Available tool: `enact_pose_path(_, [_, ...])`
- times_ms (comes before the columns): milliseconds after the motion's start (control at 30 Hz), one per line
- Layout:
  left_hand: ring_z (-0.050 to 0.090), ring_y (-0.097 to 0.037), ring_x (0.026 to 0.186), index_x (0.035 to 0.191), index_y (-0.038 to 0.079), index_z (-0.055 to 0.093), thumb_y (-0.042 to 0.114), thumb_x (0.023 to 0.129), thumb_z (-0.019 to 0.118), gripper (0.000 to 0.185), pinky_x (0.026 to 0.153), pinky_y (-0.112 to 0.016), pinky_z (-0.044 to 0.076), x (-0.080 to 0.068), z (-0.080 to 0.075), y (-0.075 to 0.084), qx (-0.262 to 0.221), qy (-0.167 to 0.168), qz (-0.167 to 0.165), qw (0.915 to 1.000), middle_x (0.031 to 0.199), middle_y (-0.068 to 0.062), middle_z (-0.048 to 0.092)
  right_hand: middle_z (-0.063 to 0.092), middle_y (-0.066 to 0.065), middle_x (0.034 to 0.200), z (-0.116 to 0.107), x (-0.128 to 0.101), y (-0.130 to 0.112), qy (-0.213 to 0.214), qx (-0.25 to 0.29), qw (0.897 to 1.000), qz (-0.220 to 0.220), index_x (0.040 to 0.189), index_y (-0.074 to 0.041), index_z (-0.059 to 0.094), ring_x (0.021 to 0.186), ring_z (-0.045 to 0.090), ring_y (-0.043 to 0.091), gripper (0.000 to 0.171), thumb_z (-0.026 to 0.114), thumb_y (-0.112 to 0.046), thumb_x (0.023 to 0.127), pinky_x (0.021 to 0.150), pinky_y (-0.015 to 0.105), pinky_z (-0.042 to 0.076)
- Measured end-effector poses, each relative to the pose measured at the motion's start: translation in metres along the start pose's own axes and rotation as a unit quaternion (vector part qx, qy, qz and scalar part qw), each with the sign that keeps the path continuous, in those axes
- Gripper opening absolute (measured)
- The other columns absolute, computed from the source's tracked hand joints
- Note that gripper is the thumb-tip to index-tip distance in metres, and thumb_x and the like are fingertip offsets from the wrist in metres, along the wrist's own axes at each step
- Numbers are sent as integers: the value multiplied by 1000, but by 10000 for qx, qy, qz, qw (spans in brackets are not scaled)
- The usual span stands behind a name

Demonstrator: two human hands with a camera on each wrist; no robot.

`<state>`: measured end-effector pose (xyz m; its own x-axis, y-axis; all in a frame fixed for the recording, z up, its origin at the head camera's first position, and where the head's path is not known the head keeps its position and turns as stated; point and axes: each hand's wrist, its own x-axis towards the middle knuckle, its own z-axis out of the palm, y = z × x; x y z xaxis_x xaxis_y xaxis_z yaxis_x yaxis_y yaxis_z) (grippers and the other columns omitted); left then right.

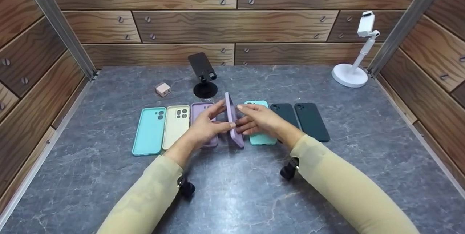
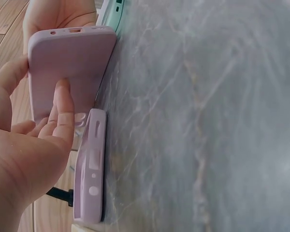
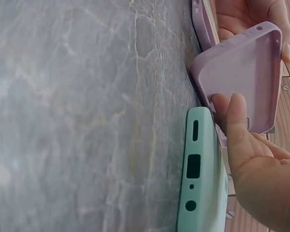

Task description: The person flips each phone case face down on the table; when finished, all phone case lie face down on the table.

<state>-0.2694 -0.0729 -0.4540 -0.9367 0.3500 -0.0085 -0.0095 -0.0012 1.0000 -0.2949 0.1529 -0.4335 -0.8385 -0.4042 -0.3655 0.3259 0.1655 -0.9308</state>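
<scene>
Tilted up on its long edge, a lilac phone case (image 1: 229, 112) stands between the two hands. My left hand (image 1: 201, 128) grips it, thumb on the edge and fingers against its outer back, as the left wrist view shows. The right hand (image 1: 269, 119) has extended fingertips against the inside of the case (image 3: 253, 72), its thumb apart from it. Another lilac phone case (image 1: 198, 109) lies flat under the left hand, partly covered. Below the right hand lies a mint phone case (image 1: 263, 139), whose port cutouts (image 3: 194, 166) show in the right wrist view.
Left in the row lie a turquoise case (image 1: 148, 132) and a cream case (image 1: 176, 126); two dark cases (image 1: 312, 123) lie right. Behind stand a black phone stand (image 1: 205, 90), a small pink charger block (image 1: 163, 89) and a white stand (image 1: 350, 76). Wood-patterned walls enclose the table.
</scene>
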Motion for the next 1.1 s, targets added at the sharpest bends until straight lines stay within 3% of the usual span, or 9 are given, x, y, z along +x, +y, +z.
enact_pose_path(200, [71,-29,110,168,13,32,10,91,85,93,83,-38,59,0,6,-2,33,-231,28,9997,165,-10,44,72,22,122,1,-2,0,-54,79,9999,-140,167,-10,33,98,76,28,68,56,-43,111,80,37,63])
enact_pose_path(400, [74,-25,101,167,10,33,11,91,86,93,78,-38,60,-1,11,-4,204,-370,-41,9991,161,-11,48,68,27,133,4,-3,2,-193,217,9990,-330,165,-11,38,103,76,31,62,58,-36,111,83,43,63])
enact_pose_path(567, [74,-19,89,165,7,36,7,90,85,90,71,-33,59,1,14,-6,412,-345,-96,9985,129,-25,70,71,25,129,2,-3,4,-27,149,9986,-504,159,-11,49,105,76,31,54,63,-26,110,83,42,63])
enact_pose_path(667, [73,-18,87,164,9,39,8,90,86,88,69,-33,58,1,14,-3,548,-210,-145,9982,122,-24,72,72,24,128,1,-3,3,113,179,9982,-558,157,-10,52,105,76,31,52,65,-23,108,83,42,63])
enact_pose_path(900, [68,-17,87,157,7,52,11,91,85,74,70,-31,58,-1,12,2,769,580,50,9953,152,-12,56,75,20,119,2,-8,-5,366,377,9956,-772,153,-8,57,87,78,26,48,66,-16,106,74,37,64])
enact_pose_path(1100, [68,-24,99,153,6,57,9,91,84,67,82,-30,60,0,5,1,543,954,17,9940,143,-16,59,74,17,116,6,-9,-10,322,731,9918,-993,154,-5,54,86,78,26,49,64,-11,106,74,37,64])
